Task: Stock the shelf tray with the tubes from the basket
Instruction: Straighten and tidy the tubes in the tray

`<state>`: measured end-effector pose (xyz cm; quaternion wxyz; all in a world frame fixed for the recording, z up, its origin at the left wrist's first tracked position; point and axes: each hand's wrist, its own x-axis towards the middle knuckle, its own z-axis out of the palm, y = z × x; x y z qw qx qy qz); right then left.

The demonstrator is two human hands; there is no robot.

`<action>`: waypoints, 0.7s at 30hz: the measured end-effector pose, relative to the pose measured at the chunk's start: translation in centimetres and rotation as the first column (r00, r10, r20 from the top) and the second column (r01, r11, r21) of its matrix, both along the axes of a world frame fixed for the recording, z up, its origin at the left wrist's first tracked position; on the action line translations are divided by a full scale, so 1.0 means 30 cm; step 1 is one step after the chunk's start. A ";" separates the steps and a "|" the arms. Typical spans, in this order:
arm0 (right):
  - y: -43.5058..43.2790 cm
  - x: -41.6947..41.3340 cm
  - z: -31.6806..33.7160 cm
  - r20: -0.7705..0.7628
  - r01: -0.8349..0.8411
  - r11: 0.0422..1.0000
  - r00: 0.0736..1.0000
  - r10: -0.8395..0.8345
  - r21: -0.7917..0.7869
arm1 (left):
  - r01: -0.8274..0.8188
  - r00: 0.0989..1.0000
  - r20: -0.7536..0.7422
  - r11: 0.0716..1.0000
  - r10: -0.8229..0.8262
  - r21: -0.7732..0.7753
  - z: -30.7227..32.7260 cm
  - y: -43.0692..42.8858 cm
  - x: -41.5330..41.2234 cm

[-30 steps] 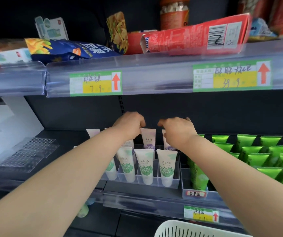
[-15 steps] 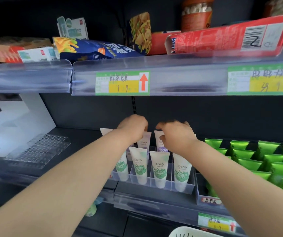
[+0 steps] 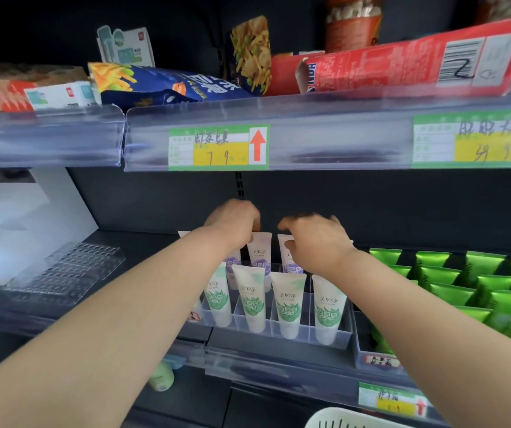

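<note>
We could knock over the 4 green tubes standing in the shelf tray, just on our side of the left grip and right grip, should either drop. The left grip pinches the top of a purple tube directly beneath it. The right grip curls over the neighbouring tube, though we cannot tell whether it holds it.

Dark back panel, clear shelf rail
</note>
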<state>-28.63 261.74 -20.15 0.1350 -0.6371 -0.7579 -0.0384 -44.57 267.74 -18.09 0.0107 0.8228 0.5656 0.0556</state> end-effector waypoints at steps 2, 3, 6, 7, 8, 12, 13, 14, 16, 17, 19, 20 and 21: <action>-0.003 -0.004 0.005 -0.004 -0.006 1.000 1.000 0.006 0.008 | 0.010 1.000 0.025 1.000 -0.010 0.001 0.011 -0.006 -0.013; -0.006 -0.007 0.009 -0.007 -0.009 1.000 1.000 0.009 0.008 | 0.013 0.999 0.039 1.000 -0.013 0.003 0.017 -0.011 -0.018; -0.021 -0.010 0.018 -0.006 -0.016 1.000 1.000 0.017 0.008 | 0.032 0.995 0.096 0.999 -0.033 0.011 0.034 -0.036 -0.032; -0.030 -0.011 0.021 -0.008 -0.019 1.000 1.000 0.019 0.012 | 0.041 0.992 0.116 0.999 -0.042 0.011 0.039 -0.050 -0.034; -0.041 -0.012 0.025 -0.009 -0.022 1.000 1.000 0.022 0.017 | 0.049 0.990 0.135 0.999 -0.050 0.011 0.043 -0.068 -0.034; -0.103 -0.003 0.041 -0.015 -0.033 0.998 0.999 0.033 0.050 | 0.082 0.981 0.174 0.996 -0.086 0.028 0.052 -0.155 -0.015; -0.122 0.002 0.048 -0.014 -0.038 0.998 0.999 0.039 0.059 | 0.092 0.979 0.177 0.995 -0.098 0.039 0.056 -0.180 -0.007; -0.143 0.008 0.053 -0.008 -0.045 0.996 0.999 0.046 0.071 | 0.104 0.976 0.186 0.993 -0.111 0.051 0.059 -0.206 0.000; -0.188 0.024 0.058 0.012 -0.055 0.993 0.998 0.054 0.107 | 0.124 0.965 0.221 0.989 -0.139 0.083 0.064 -0.257 0.016; -0.213 0.035 0.059 0.019 -0.056 0.991 0.998 0.054 0.122 | 0.133 0.959 0.240 0.986 -0.153 0.100 0.066 -0.284 0.025; -0.265 0.057 0.051 0.034 -0.051 0.989 0.998 0.047 0.141 | 0.148 0.948 0.264 0.980 -0.179 0.132 0.066 -0.338 0.046; -0.293 0.070 0.043 0.044 -0.047 0.988 0.998 0.041 0.149 | 0.154 0.945 0.266 0.978 -0.187 0.143 0.063 -0.363 0.057; -0.320 0.081 0.033 0.053 -0.040 0.987 0.998 0.032 0.154 | 0.158 0.945 0.266 0.977 -0.192 0.145 0.056 -0.388 0.070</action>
